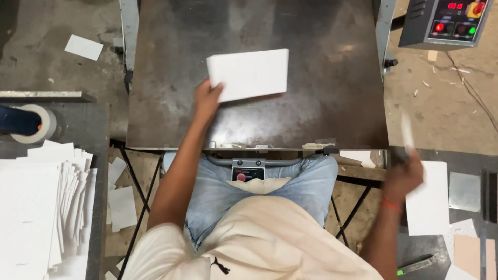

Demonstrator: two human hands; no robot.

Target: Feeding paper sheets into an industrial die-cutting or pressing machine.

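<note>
A dark metal plate (321,103) fills the middle. At nine o'clock lies a big stack of white sheets (36,207). On the plate, a white card (251,72) sits at about twelve o'clock from the left hand (207,98), which grips its lower left corner. At three o'clock, the right hand (404,179) pinches a blurred thin white sheet (407,132), well apart from the card.

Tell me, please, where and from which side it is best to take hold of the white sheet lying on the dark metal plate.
Probably the near-left corner of the white sheet, from the person's side: it lies flat, and the left hand already pinches that corner with its fingers.
</note>
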